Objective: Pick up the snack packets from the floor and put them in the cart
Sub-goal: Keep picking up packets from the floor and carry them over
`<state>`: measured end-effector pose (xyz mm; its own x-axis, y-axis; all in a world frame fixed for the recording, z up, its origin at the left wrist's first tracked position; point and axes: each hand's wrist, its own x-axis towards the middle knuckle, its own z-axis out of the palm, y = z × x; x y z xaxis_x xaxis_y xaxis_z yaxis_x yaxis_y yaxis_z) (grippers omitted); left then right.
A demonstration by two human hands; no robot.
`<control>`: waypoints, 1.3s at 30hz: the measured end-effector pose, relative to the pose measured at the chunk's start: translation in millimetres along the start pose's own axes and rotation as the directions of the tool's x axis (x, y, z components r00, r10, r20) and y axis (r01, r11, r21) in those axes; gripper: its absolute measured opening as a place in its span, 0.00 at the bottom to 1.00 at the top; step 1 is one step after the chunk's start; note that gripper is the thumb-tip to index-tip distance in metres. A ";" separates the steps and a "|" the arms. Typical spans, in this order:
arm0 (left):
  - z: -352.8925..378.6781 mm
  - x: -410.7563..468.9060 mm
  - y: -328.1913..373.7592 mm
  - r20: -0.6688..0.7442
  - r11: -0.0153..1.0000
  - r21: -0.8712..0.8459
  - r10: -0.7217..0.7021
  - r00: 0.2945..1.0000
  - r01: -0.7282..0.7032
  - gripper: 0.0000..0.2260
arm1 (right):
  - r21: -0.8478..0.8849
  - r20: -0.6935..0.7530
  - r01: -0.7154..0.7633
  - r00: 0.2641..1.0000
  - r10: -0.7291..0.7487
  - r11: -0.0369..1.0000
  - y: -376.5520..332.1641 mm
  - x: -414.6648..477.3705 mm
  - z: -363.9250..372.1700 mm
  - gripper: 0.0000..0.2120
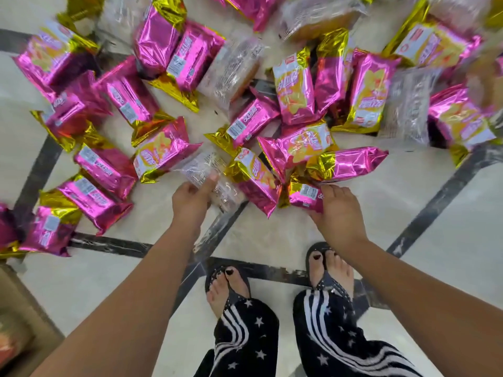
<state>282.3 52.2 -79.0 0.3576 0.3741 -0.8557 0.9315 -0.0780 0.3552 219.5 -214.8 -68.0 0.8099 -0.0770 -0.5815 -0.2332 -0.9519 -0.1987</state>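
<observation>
Sandals [328,282] nearest; beyond them, left hand [190,200] pinching clear packet [204,170], right hand [340,213] gripping pink foil packet [304,195]. Likely light, slippery; grasp crimped ends.

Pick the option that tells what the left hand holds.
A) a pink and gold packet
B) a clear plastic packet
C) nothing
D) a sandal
B: the left hand grips a clear plastic packet, while the right hand holds a pink and gold packet.
</observation>
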 end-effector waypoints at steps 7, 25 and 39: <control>-40.0 -74.1 32.8 -0.061 0.999 0.034 0.027 0.998 -0.025 0.17 | 0.011 0.155 -0.076 0.985 0.073 0.997 -27.4 -44.3 -67.4 0.23; -251.1 -422.8 198.1 0.142 0.896 0.226 0.357 0.923 -0.381 0.19 | 0.396 0.047 0.091 0.992 -0.119 0.914 -196.1 -220.1 -462.5 0.25; -362.2 -659.5 140.0 -0.253 0.901 -0.214 0.322 0.912 -0.378 0.14 | 0.680 0.065 0.151 0.962 -0.264 0.717 -275.6 -402.1 -559.9 0.19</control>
<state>152.9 129.2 671.4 0.6096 0.5501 -0.5708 0.6900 -0.0137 0.7236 259.5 -87.6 662.3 0.8058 0.1970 -0.5584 -0.4110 -0.4927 -0.7670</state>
